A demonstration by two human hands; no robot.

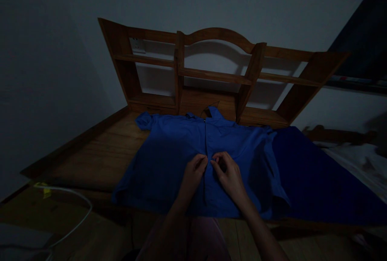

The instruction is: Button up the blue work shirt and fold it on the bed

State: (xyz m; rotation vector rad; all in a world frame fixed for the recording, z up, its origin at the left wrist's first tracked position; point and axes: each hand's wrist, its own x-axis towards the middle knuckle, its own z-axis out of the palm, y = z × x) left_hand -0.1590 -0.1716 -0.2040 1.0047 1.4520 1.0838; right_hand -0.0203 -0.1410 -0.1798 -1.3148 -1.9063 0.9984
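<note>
The blue shirt [169, 160] is lying spread flat, front up, on the wooden table [99, 156] directly in front of you, its collar pointing away toward the shelf unit and its hem reaching the near edge. Both of your hands are meeting on the button strip that is running down the shirt's middle, about halfway between collar and hem. Your left hand [191, 178] is pinching the fabric just left of that strip, fingers curled and its grip closing on the cloth. Your right hand [230, 176] is sitting just beside it, fingertips nearly touching the left ones, its grip also closing on the shirt's front edge. One short sleeve is stretching out to the far left; the other is spreading to the right, where it is lying over a darker blue cloth [320, 176] that is covering the right part of the surface.

Beyond the collar, a wooden shelf unit [211, 75] with an arched top is standing against the pale wall [60, 31]. A white cable [79, 216] is curving across the lower left corner. The room is looking very dim.
</note>
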